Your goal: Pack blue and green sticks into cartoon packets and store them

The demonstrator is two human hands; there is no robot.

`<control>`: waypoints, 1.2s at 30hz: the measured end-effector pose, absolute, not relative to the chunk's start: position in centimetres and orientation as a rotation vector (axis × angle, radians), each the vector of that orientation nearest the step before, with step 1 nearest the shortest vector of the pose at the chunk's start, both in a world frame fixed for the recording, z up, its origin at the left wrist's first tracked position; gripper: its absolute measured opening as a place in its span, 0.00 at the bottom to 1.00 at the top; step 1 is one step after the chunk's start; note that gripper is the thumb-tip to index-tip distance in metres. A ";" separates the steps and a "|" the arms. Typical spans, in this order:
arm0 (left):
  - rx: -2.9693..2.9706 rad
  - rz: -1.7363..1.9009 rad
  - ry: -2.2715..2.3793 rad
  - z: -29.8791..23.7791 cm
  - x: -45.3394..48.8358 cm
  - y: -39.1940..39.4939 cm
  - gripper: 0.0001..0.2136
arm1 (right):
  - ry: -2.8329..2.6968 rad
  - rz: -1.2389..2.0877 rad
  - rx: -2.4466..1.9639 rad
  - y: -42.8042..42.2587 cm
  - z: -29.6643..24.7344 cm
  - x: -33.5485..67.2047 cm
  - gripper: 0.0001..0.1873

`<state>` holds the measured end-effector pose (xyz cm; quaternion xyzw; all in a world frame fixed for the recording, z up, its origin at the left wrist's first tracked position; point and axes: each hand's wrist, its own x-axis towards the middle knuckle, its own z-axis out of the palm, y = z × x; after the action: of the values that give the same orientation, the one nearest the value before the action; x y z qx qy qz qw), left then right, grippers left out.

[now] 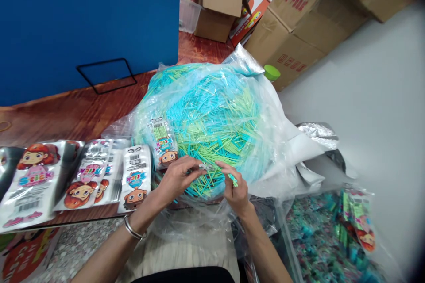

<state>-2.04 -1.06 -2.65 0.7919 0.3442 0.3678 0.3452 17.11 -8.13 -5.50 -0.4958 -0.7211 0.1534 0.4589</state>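
A large clear plastic bag (279,141) lies open in front of me, heaped with thin blue and green sticks (202,101). Over the near edge of the heap, my left hand (181,177) has thumb and forefinger pinched together; a small whitish bit shows at the fingertips, too small to name. My right hand (236,192) is curled round a few green and blue sticks (232,180), its forefinger pointing toward the left hand. Just beyond the left hand, a printed packet (162,141) with green sticks showing inside rests on the bag.
Flat printed packets (134,181) lie in stacks along the table's left side. A blue panel (89,22) stands behind them. Cardboard boxes (299,31) are piled at the back right. Low at the right, a clear bin (325,234) holds filled packets.
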 end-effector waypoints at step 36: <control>2.039 0.630 0.864 -2.6 -2.1 -1.4 0.10 | -0.841 1.373 -1.213 -2.9 1.3 12.7 0.12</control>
<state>-2.13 -1.38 -2.58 0.8089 0.3428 0.2499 0.4071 12.66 -2.88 1.27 -0.5088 -0.3527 0.5761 0.5337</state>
